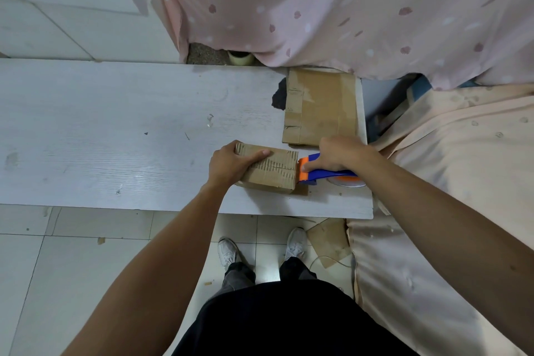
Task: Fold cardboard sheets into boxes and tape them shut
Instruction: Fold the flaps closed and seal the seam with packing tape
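Note:
A small folded cardboard box (274,172) stands on the white table (115,139) near its right end. My left hand (231,163) grips the box's left end, thumb lying across its top. My right hand (342,154) holds a blue and orange tape dispenser (320,173), whose orange head touches the box's right side. The roll of clear tape (346,182) shows under the hand. A flat stack of cardboard sheets (320,107) lies just behind, at the table's far right.
Pink spotted fabric (346,9) hangs behind the table. Peach cloth (448,182) covers something at the right. A loose cardboard piece (329,240) lies on the tiled floor by my feet. A roll of pale tape (241,58) sits behind the table's back edge.

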